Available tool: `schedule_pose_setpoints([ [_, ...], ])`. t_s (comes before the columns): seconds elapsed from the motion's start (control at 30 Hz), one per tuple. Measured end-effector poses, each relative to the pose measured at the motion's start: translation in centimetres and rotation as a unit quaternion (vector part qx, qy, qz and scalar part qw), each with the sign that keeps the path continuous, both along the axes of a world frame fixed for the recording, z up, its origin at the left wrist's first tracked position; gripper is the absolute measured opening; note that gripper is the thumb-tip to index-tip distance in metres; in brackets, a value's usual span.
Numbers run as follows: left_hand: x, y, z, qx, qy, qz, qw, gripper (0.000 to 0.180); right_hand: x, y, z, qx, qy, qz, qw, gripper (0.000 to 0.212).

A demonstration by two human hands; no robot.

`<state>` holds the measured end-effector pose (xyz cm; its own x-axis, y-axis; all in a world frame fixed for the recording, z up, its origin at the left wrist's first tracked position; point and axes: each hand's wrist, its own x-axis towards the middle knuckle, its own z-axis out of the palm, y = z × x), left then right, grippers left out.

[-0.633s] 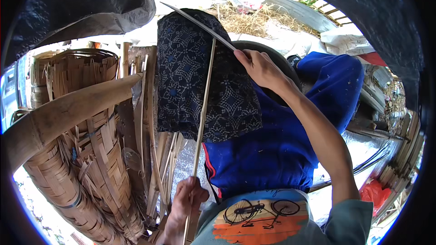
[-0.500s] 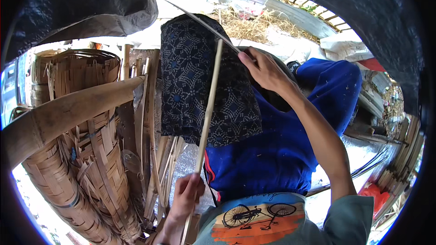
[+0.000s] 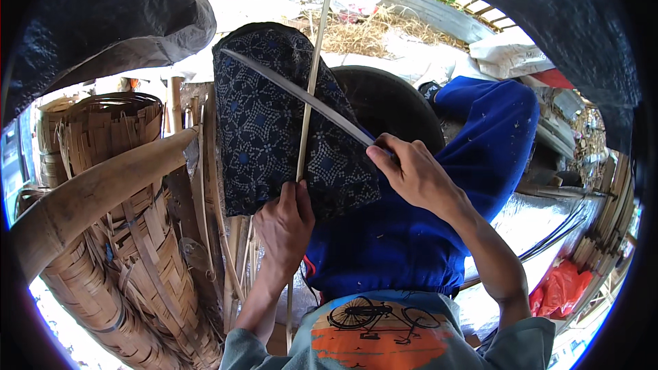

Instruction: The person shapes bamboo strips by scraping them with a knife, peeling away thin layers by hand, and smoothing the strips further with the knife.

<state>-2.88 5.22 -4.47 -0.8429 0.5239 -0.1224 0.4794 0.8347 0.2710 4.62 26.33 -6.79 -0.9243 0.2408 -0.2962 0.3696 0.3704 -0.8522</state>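
Note:
My left hand (image 3: 284,219) is closed around a thin pale bamboo strip (image 3: 317,55), which points up and away over my lap and runs on below the hand. In my right hand (image 3: 415,175) is a long knife (image 3: 274,79), its narrow grey blade slanting up to the left. Blade and strip cross above a dark blue patterned cloth (image 3: 257,144) draped over my leg. My fingers hide the knife's handle. Beside the cloth lies a round black object (image 3: 391,106), partly covered.
Tall woven bamboo baskets (image 3: 103,233) stand at the left, with a thick bamboo pole (image 3: 103,185) slanting in front. Black plastic sheeting (image 3: 123,20) hangs overhead. Dry straw (image 3: 363,34) lies beyond my legs. A red plastic bag (image 3: 562,288) is at the lower right.
My left hand has moved up and forward, so the strip now reaches farther past the blade. My right hand and knife have come down toward me, and the blade now lies across the strip's middle.

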Motion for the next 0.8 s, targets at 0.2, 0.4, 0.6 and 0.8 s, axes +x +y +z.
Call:
schedule_pose_setpoints([
  [0.2, 1.2, 0.1, -0.1, 0.000, 0.001, 0.011, 1.000, 0.019, 0.5, -0.9, -1.9, 0.105, 0.083, 0.004, 0.991, 0.036],
  [0.4, 1.3, -0.2, -0.7, 0.052, 0.005, 0.037, 0.998, 0.020, -0.9, 1.8, 0.1, -0.194, -0.099, 0.014, 0.976, 0.035],
  [0.6, 1.4, -0.1, -0.3, 0.031, 0.005, 0.036, 0.999, 0.020, -3.1, 6.7, -0.7, -0.209, -0.063, 0.034, 0.975, 0.036],
  [0.8, 1.1, -0.5, -0.5, 0.022, -0.009, -0.010, 1.000, 0.021, -6.2, 9.8, 0.9, -0.067, -0.171, -0.017, 0.983, 0.038],
])
